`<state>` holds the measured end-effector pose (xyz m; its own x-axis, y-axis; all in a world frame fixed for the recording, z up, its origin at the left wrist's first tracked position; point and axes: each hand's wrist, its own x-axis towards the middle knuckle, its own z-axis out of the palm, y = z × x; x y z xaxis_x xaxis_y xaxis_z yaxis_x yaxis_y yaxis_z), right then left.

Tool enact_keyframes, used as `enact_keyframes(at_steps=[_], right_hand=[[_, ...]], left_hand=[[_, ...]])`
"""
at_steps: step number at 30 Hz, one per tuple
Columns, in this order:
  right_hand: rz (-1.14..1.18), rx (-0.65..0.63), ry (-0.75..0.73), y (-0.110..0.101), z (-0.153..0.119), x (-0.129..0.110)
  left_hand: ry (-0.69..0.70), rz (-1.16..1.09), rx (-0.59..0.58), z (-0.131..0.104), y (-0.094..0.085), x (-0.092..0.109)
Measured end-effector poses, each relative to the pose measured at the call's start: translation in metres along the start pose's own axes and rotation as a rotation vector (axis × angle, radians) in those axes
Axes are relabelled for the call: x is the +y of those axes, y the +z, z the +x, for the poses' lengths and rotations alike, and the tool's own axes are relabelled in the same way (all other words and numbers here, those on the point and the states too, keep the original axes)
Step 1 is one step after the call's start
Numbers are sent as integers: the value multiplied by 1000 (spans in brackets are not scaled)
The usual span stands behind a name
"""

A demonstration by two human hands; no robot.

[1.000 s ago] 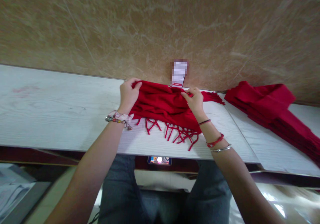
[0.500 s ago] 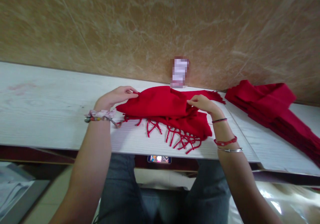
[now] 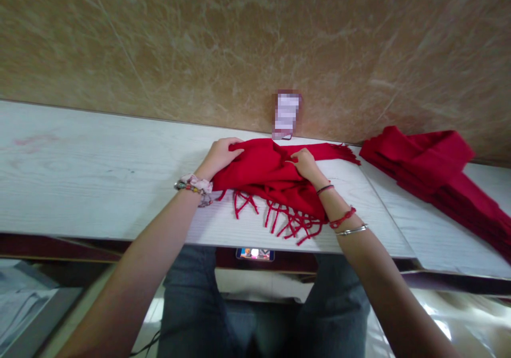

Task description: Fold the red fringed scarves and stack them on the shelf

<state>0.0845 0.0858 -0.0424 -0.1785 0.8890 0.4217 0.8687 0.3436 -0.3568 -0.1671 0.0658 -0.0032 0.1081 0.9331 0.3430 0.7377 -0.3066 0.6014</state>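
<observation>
Left hand, fingers half-curled, grips the fringed red cloth scarf by its left; right hand, fingers pinched, holds its right side.

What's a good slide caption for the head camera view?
Left hand and right hand handle a fringed red cloth on a white tabletop, folded red fabric at right.

The upright phone's screen is too blurred for me to read; the lower phone's is too small. Which layers of scarf the left hand and right hand hold, I can't tell. The red pile leaves view at right, the jeans below.
</observation>
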Motion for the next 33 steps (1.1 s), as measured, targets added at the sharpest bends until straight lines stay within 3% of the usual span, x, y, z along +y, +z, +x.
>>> enact_keyframes(at_steps=[3,9,11,12,14,17,18,19,21,23,25,28,30,33], right_hand=[[27,42,77,-5,2,-3],[80,614,91,-48,-1,-15],[53,702,35,-61,-6,-20],[31,687,7,-65,-9,-22],[-31,475,-46,-71,-12,-23],[-130,-143,-117,-74,-15,-20],[-148,-306,-130,-75,-16,-19],[-156,-414,-137,-76,-16,-17],[-140,-470,-129,-77,-17,-14],[-118,-392,-77,-78,-15,-14],[-89,-204,-4,-74,-12,-16],[-36,7,38,-61,-7,-21],[5,12,19,-49,-5,-24],[59,-79,-31,-36,-5,-26]], left_hand=[[-4,-7,165,2,-6,-2],[67,33,779,-7,-41,2],[130,76,823,-14,-52,5],[162,79,761,-16,-56,6],[209,60,430,-18,-59,4],[159,85,-261,-14,-54,-3],[98,104,-395,-12,-51,-5],[28,109,-430,-11,-47,-7],[-96,83,-292,-9,-40,-7],[-127,62,-95,-8,-34,-4],[-60,73,12,-8,-28,0],[53,-24,-24,-8,-18,5],[102,-127,-113,-8,-12,6],[152,-189,-183,-9,-6,8]])
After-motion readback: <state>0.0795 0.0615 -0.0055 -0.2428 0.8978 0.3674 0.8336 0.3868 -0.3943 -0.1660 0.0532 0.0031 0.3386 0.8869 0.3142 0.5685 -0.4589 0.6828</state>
